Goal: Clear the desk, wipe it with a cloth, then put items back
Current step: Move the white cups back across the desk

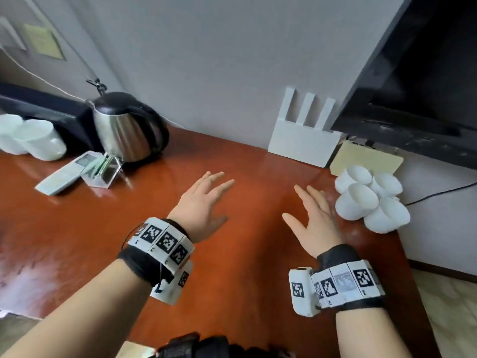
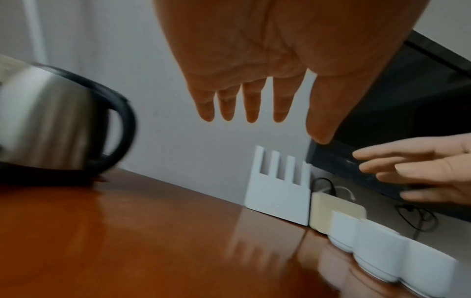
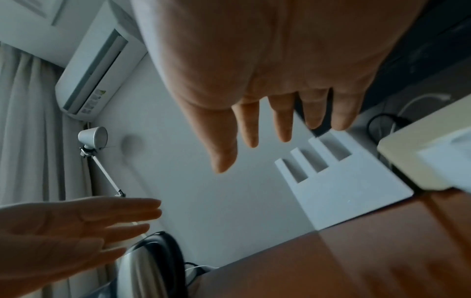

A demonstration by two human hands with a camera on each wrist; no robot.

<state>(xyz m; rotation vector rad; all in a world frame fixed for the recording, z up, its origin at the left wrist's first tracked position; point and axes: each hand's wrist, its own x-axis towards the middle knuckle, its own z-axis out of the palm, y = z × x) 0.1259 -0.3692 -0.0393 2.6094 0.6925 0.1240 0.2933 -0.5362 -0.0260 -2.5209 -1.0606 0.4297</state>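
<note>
Both hands hover palm-down over the glossy reddish-brown desk [image 1: 144, 228], fingers straight and spread, holding nothing. My left hand [image 1: 206, 200] is mid-desk, right of the steel kettle [image 1: 126, 127]. My right hand [image 1: 313, 215] is just left of a cluster of white cups [image 1: 371, 200] at the desk's right end. A white router [image 1: 303, 138] leans on the wall beyond both hands. A remote control [image 1: 64, 174] and a small clear box [image 1: 103, 171] lie in front of the kettle. No cloth shows in any view.
More white cups [image 1: 31, 138] stand at the far left before a black box [image 1: 51, 112]. A cream pad [image 1: 366, 158] sits behind the right cups. A black TV [image 1: 418, 86] hangs over the desk's right end. The desk edge drops off right of the cups.
</note>
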